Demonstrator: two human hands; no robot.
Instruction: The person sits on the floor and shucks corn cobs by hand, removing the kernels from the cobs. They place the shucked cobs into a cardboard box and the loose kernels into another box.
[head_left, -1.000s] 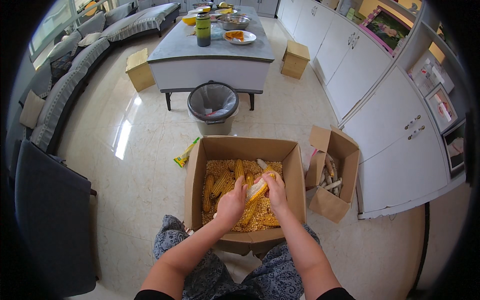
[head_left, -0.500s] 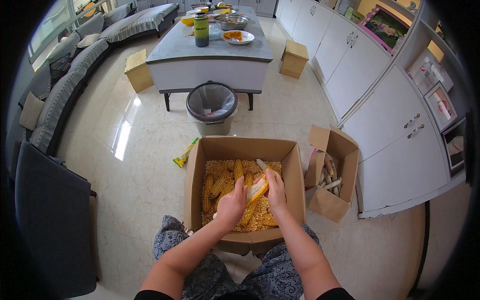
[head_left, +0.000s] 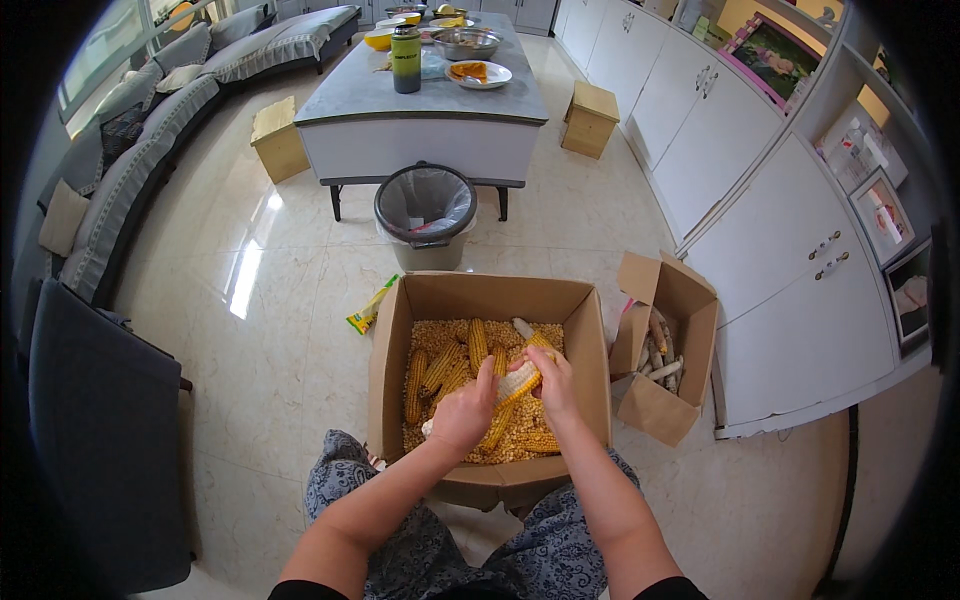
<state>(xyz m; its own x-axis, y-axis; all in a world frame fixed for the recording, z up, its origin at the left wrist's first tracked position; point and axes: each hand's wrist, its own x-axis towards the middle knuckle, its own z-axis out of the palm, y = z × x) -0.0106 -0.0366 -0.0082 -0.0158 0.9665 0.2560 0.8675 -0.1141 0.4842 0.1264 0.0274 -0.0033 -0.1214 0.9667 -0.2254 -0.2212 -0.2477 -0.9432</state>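
Note:
Over the open cardboard box [head_left: 390, 370], both hands grip a partly shelled corn cob [head_left: 518, 382]. Its bare side shows pale, with yellow kernels along the lower edge. My left hand [head_left: 465, 412] is closed around the near end, its index finger pointing up. A whitish tip [head_left: 428, 428] sticks out below that hand; I cannot tell whether it belongs to the same cob. My right hand [head_left: 552, 378] wraps the far end, fingers curled. Inside the box, several whole yellow ears [head_left: 438, 368] lie on loose kernels [head_left: 530, 425]. Another ear with a pale tip [head_left: 523, 328] lies beyond my right hand.
A smaller cardboard box [head_left: 697, 300] at right holds several bare cobs [head_left: 664, 368]. Beyond my box stand a lined trash bin [head_left: 400, 252] and a grey table [head_left: 350, 95]. A yellow-green packet [head_left: 372, 305] lies on the floor. A dark chair [head_left: 110, 440] is at left.
My right hand has shifted slightly, its fingers now curled more over the cob. My left hand stays closed at nearly the same spot.

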